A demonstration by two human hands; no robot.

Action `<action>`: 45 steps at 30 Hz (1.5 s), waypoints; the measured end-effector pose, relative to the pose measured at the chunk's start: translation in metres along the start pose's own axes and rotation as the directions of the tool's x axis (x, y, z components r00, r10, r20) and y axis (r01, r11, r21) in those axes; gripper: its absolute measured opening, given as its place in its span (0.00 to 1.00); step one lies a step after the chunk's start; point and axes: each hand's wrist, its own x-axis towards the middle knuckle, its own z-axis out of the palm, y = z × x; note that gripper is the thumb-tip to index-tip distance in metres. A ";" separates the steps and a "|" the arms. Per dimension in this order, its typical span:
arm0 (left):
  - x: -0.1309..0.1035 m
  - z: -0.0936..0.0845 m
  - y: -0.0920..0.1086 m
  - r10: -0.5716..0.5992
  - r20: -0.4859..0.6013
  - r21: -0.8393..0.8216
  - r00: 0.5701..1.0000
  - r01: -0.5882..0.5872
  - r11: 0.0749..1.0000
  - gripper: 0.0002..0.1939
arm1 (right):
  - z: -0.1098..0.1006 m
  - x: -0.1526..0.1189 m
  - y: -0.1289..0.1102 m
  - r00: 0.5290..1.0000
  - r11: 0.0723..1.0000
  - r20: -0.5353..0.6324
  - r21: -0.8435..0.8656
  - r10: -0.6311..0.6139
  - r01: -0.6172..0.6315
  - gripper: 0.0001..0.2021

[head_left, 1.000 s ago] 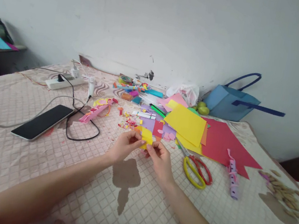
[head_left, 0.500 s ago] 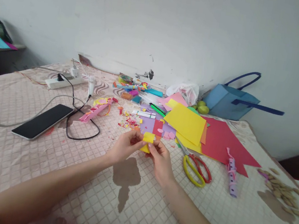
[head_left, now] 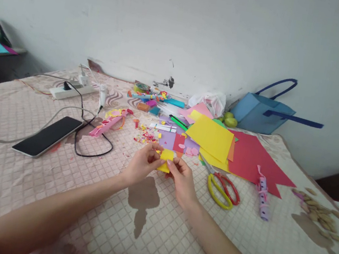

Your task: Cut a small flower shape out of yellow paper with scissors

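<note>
A small piece of yellow paper is held just above the table, pinched at both sides. My left hand grips its left edge, thumb in front and fingers curled behind. On the right edge, my right hand pinches it the same way. Fingers partly cover the paper, so its full shape is hidden. To the right of my right hand lie scissors with one yellow and one red handle. Tiny paper scraps are scattered beyond my left hand.
Yellow sheets and a red sheet lie at right, with a purple paper roll and peanuts farther out. At left are a phone, a black cable and a power strip. A blue bag stands behind.
The yellow paper looks flatter between my fingers, where a crease or curl showed across it before. Both hands have barely moved and keep their pinch.
</note>
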 end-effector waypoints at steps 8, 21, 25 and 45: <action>-0.001 0.001 0.004 -0.083 0.049 -0.081 0.995 0.087 0.993 0.26 | 0.000 0.001 0.001 0.998 1.000 -0.054 -0.018 -0.020 0.019 0.09; 0.000 0.000 -0.003 -0.145 0.039 -0.143 0.989 0.150 0.978 0.22 | 0.000 0.002 -0.003 0.998 1.000 -0.055 -0.027 0.011 -0.012 0.11; 0.001 0.000 -0.002 -0.137 0.029 -0.145 0.990 0.139 0.980 0.22 | 0.001 0.001 -0.007 0.999 0.999 -0.004 -0.012 0.052 -0.052 0.12; 0.000 -0.001 0.003 -0.088 0.012 -0.121 0.996 0.089 0.989 0.24 | -0.002 0.001 -0.007 0.998 0.998 0.043 -0.047 0.045 -0.043 0.13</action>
